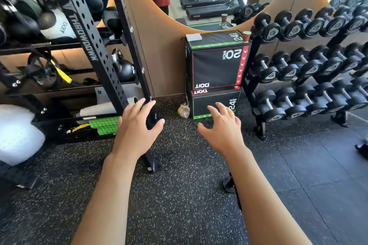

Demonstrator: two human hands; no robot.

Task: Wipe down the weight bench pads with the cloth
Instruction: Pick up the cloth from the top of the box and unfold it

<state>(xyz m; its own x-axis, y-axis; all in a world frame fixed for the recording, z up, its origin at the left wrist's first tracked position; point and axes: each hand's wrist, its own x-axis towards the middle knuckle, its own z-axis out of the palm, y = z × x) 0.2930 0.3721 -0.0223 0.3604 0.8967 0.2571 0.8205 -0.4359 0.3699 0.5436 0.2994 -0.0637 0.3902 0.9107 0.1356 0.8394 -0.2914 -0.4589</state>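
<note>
Speckled rubber floor [179, 185] fills my view, storage rack [93, 45] left, dumbbell rack [308, 61] right. My left hand [135, 127] and right hand [225, 127] both hover spread and empty — gripping nothing. A folded white cloth [194, 37] lies on the stacked plyo boxes [217, 67], at the top's far-left corner — ahead, above both hands, slightly nearer my right, I judge. No bench pads visible.
</note>
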